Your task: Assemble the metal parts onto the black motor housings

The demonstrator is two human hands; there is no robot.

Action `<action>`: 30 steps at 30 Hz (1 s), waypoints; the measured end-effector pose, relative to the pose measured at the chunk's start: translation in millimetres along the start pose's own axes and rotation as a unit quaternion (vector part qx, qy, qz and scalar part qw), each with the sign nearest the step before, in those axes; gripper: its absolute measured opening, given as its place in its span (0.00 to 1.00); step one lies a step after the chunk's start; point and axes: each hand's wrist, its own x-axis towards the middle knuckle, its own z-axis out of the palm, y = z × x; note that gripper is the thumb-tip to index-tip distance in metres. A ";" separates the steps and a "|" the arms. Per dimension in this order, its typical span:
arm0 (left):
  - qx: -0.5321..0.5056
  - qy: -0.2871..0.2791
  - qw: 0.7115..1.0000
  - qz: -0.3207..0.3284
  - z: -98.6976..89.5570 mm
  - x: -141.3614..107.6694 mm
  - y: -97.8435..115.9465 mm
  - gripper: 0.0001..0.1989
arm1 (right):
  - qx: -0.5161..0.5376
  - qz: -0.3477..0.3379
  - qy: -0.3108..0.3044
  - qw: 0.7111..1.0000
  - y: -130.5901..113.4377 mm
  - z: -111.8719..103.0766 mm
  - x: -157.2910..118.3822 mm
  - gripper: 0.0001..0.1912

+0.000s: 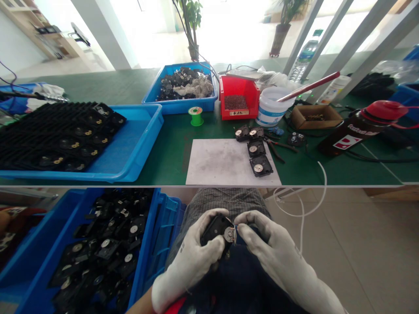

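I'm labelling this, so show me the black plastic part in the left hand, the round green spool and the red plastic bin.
Black plastic part (214,229): head view, flat face.
Round green spool (196,117): head view, middle.
Red plastic bin (252,112): head view, front wall.

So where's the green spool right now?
In the head view, the green spool stands on the table slightly left of centre, just left of the red bin and beyond the white sheet.

The silver-disced black unit (216,227) is held tilted.
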 end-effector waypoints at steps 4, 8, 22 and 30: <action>-0.013 -0.002 1.000 -0.011 -0.7 0.3 -1.8 0.25 | 0.008 -0.008 0.005 1.000 1.3 0.3 -0.3 0.09; 0.001 -0.002 1.000 0.022 -1.6 -0.4 -1.1 0.24 | 0.032 -0.011 0.002 0.999 4.4 0.7 -1.5 0.09; 0.008 0.000 1.000 0.020 -0.7 -0.6 -0.1 0.23 | 0.054 0.008 -0.007 0.998 0.3 2.2 -0.1 0.09; 0.004 0.004 1.000 0.027 0.1 0.0 0.8 0.21 | 0.072 -0.002 -0.006 0.997 -4.3 -0.2 -1.5 0.09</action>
